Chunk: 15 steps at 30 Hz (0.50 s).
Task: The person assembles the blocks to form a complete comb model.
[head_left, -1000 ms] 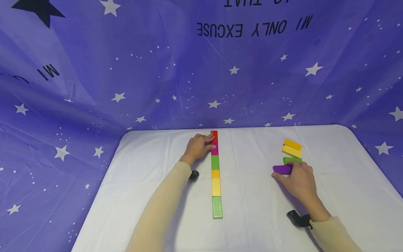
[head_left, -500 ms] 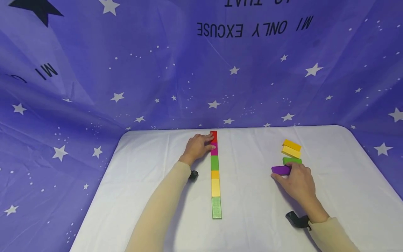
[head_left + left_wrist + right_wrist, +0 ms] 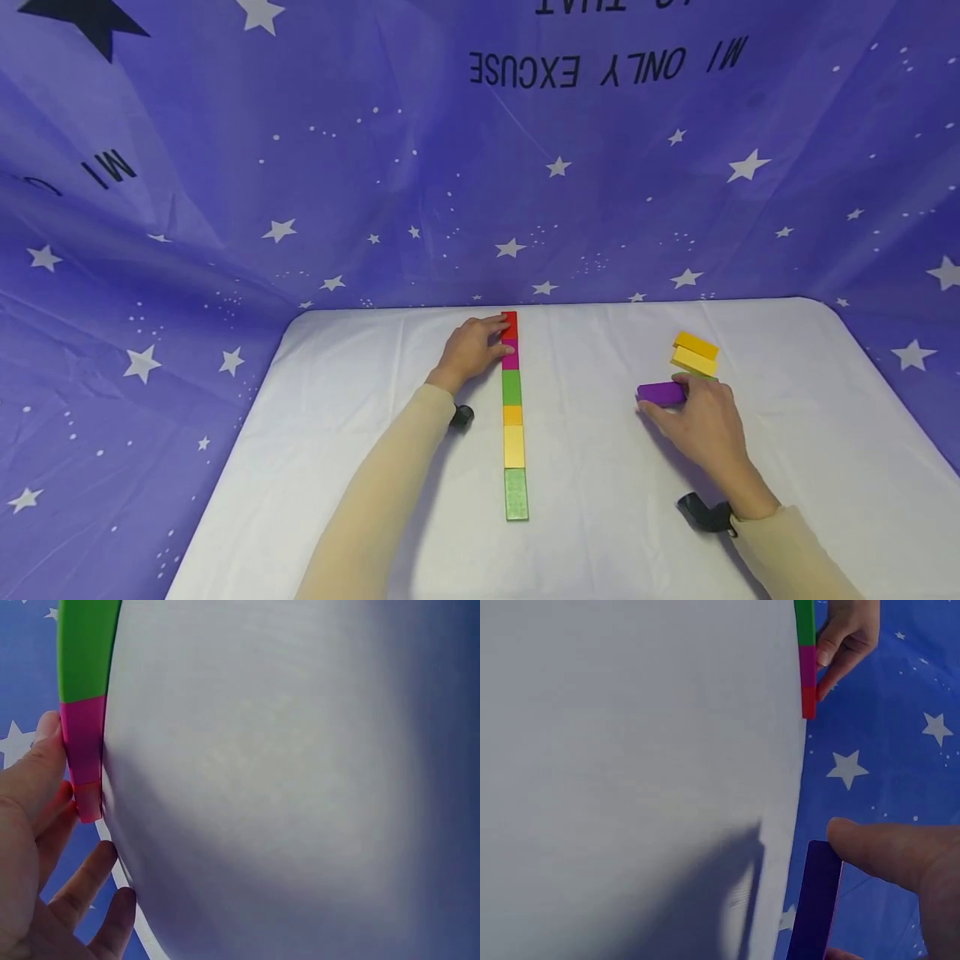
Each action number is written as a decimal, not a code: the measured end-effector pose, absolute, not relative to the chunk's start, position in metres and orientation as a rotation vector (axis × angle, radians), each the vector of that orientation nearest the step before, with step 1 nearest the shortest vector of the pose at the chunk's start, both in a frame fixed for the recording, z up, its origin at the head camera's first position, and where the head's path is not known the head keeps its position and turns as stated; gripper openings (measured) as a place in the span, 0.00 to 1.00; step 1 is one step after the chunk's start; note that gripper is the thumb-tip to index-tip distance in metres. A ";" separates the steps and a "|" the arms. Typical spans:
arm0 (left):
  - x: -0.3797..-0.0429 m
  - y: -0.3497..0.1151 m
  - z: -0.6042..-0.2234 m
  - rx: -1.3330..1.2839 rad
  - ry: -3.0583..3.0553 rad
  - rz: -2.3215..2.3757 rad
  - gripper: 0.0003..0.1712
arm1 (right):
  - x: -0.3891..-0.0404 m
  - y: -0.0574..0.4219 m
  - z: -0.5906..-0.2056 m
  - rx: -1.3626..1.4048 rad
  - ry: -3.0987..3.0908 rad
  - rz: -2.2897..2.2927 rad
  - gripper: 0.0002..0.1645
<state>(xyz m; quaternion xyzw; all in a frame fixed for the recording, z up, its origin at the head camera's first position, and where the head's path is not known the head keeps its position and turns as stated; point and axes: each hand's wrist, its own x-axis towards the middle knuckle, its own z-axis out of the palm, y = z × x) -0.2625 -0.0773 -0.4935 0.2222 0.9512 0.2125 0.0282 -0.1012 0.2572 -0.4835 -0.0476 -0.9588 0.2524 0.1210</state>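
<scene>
A straight row of flat coloured blocks runs down the middle of the white table. My left hand [image 3: 470, 348] lies beside its far end, thumb at the magenta block [image 3: 511, 360] and fingertips on the red block [image 3: 511, 321]. In the left wrist view the thumb touches the magenta block's [image 3: 84, 735] side, and the other fingers are only loosely bent. My right hand [image 3: 708, 421] pinches a purple block [image 3: 658, 394] by its ends between thumb and fingers. It casts a separate shadow in the right wrist view, so the purple block [image 3: 814, 900] looks raised.
Just beyond my right hand are an orange block [image 3: 697, 344], a pale yellow block [image 3: 693, 361] and a mostly hidden green block. Nearer in the row lie green [image 3: 512, 388], orange, yellow [image 3: 513, 447] and light green [image 3: 516, 494] blocks. A starry purple cloth [image 3: 405, 167] hangs behind the table.
My right hand has moved slightly left and away from me with the purple block, now covering most of the loose green block. The left hand keeps its place at the row.
</scene>
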 end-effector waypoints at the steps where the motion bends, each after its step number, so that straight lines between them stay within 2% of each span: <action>1: -0.262 -0.077 -0.493 0.689 2.932 0.660 0.33 | -0.104 0.256 -0.481 -0.127 -2.794 0.741 0.43; 15: -0.263 -0.078 -0.492 0.678 2.907 0.650 0.33 | -0.164 0.222 -0.466 -0.097 -2.798 0.888 0.43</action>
